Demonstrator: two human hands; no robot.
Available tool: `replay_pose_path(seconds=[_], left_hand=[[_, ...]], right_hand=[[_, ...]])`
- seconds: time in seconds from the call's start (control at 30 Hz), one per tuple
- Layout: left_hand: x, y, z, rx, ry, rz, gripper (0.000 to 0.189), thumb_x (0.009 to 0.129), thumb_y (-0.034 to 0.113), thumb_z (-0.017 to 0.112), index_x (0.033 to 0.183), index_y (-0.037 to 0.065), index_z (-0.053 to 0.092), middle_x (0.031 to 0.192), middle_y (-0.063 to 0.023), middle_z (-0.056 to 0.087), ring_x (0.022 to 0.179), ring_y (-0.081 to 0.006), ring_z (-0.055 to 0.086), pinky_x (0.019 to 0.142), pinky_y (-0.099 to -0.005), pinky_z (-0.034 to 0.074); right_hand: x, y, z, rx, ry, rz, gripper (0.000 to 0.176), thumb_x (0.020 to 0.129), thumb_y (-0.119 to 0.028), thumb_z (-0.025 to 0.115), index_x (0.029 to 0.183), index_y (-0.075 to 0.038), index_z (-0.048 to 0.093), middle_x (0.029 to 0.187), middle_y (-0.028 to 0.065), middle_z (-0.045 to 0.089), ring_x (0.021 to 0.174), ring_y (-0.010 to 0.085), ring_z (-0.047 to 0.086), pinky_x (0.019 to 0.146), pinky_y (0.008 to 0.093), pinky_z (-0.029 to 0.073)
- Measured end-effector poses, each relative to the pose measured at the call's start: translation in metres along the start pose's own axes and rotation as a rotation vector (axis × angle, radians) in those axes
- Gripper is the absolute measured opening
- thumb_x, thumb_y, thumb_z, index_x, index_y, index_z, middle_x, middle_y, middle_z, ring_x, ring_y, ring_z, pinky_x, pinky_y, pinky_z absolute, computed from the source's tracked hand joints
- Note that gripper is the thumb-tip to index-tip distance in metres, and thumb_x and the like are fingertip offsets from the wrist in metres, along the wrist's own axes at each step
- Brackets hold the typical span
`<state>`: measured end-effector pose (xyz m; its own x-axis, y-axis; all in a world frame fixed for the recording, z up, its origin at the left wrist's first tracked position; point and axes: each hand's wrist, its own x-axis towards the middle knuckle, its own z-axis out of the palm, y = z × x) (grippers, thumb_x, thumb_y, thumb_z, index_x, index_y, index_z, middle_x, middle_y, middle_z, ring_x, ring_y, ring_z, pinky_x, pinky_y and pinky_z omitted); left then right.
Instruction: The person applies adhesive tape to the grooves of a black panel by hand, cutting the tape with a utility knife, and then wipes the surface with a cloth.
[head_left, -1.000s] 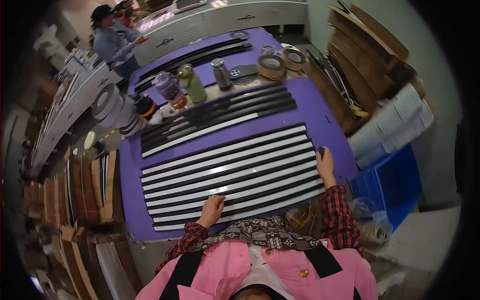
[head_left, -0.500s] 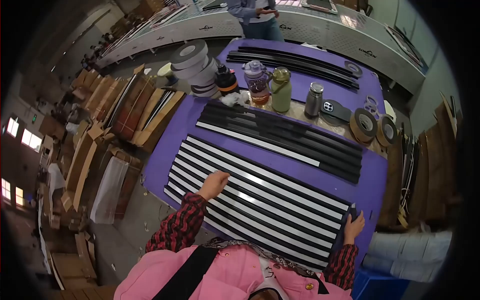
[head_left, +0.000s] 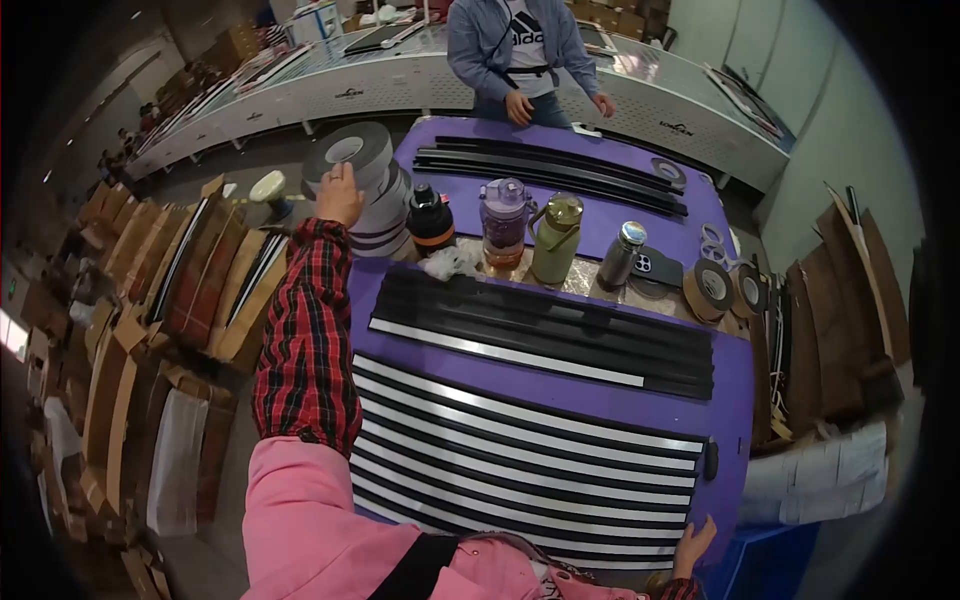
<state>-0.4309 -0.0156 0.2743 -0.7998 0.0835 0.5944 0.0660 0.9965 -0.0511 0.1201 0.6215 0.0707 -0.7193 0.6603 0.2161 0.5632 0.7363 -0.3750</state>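
My left hand reaches to the stack of wide tape rolls at the table's back left. Its fingers bend over the face of the top tape roll, near the core hole; the thumb is hidden. My right hand is at the near right corner, fingers apart and holding nothing, close to the ends of the black strips with white tape bands. These strips lie side by side across the purple table. A small black object rests by their right ends.
Behind lie more black strips, one with a white band. A row holds a black bottle, purple bottle, green bottle, steel flask, phone and brown tape rolls. A person stands across the table. Cartons stand left.
My left hand has left the striped strips and moved up to the tape stack. My right hand has moved down toward the near corner, away from the black object. The view has shifted.
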Motion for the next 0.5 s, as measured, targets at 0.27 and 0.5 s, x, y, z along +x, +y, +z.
replay_pose_path(seconds=[0.27,0.5], left_hand=[[0.064,-0.048,0.042,-0.084,-0.351,0.190,0.048,0.066,0.016,0.056,0.108,0.000,0.041,0.106,-0.0207,0.048,0.099,-0.0337,0.047,0.080,-0.0415,0.041],[0.094,-0.044,0.013,-0.077,-0.635,0.340,0.043,0.055,0.011,0.064,0.090,-0.004,0.043,0.091,-0.0237,0.054,0.088,-0.0374,0.052,0.079,-0.0361,0.043]], right_hand=[[-0.113,-0.050,-0.028,-0.015,-0.123,0.111,0.030,0.065,0.002,0.053,0.095,0.003,0.050,0.086,0.0163,0.048,0.072,0.0283,0.048,0.066,0.0338,0.040],[-0.117,-0.114,-0.023,0.035,-0.235,0.135,0.023,0.067,-0.001,0.055,0.090,0.001,0.054,0.080,0.0155,0.051,0.066,0.0253,0.053,0.060,0.0337,0.043]])
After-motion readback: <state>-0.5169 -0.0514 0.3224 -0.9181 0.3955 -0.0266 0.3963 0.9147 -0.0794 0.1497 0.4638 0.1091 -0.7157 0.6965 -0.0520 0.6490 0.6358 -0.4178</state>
